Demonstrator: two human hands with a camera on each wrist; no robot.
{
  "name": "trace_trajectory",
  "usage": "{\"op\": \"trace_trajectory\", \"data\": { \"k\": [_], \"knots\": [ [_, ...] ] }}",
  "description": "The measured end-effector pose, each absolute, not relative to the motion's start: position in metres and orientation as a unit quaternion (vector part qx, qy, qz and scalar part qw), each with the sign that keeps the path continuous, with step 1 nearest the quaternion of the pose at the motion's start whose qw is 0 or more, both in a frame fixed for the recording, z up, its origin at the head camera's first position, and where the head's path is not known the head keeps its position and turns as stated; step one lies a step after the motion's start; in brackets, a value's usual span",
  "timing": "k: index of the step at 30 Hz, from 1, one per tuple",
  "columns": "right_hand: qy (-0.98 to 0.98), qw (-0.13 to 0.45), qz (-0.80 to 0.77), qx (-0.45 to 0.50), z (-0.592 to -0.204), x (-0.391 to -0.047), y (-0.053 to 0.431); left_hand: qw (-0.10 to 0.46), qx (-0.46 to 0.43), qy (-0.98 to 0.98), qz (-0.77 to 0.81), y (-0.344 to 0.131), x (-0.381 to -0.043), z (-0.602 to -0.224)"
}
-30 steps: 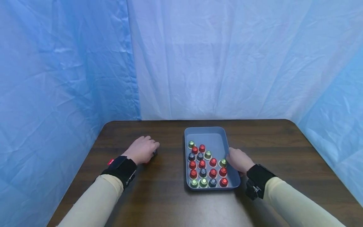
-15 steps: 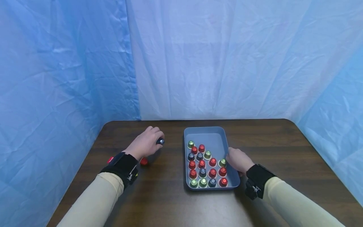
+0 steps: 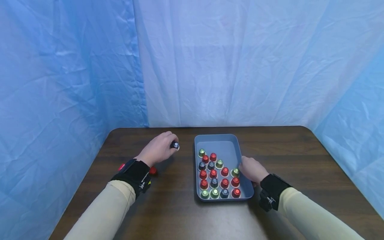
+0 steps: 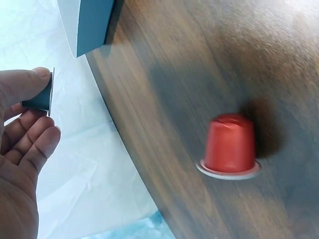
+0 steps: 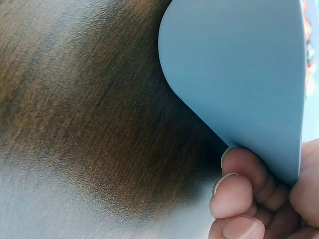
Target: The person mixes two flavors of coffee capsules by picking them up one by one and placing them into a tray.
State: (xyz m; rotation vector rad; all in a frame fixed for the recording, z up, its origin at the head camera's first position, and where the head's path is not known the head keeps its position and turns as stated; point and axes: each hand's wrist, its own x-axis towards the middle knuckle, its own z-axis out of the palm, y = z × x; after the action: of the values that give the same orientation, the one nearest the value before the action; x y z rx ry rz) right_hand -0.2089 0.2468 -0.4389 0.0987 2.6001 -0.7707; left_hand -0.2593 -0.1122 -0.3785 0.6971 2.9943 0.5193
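A dark coffee capsule [image 3: 174, 144] is pinched between the thumb and fingers of my left hand [image 3: 159, 148], held above the table to the left of the tray. The left wrist view shows its flat rim edge-on beside the thumb, its dark body [image 4: 39, 99] partly covered by the fingers. Below my left wrist a red coffee capsule [image 4: 230, 144] stands on the table on its wide rim. My right hand [image 3: 253, 169] grips the right side of the grey-blue tray [image 3: 217, 141]. In the right wrist view its fingers [image 5: 237, 196] curl under the tray's wall.
Several red, green and dark capsules, among them a red one [image 3: 236, 192], stand rim-down in rows across the near and middle parts of the tray. The brown wooden table [image 3: 285, 150] has rounded far corners. Blue and white sheets [image 3: 228, 66] hang behind and beside it.
My left hand has moved right and away from me, carrying the dark capsule, and the red capsule behind it has come into view. The right hand and tray stay put.
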Motion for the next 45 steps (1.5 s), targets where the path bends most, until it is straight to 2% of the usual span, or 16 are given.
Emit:
{"op": "trace_trajectory", "data": {
  "k": [12, 25, 37, 45],
  "knots": [
    [0.935, 0.214, -0.281, 0.046, -0.441, -0.208, 0.249, -0.006, 0.259, 0.949, 0.179, -0.064, -0.265, -0.383],
    [0.937, 0.208, -0.276, 0.04, -0.439, -0.207, 0.247, 0.016, 0.261, 0.946, 0.192, -0.01, -0.266, -0.393],
    [0.937, 0.206, -0.28, 0.039, -0.438, -0.206, 0.247, 0.002, 0.264, 0.95, 0.166, 0.008, -0.27, -0.412],
    [0.935, 0.21, -0.281, 0.042, -0.439, -0.207, 0.246, -0.017, 0.286, 0.956, 0.064, 0.011, -0.268, -0.424]
  ]
}}
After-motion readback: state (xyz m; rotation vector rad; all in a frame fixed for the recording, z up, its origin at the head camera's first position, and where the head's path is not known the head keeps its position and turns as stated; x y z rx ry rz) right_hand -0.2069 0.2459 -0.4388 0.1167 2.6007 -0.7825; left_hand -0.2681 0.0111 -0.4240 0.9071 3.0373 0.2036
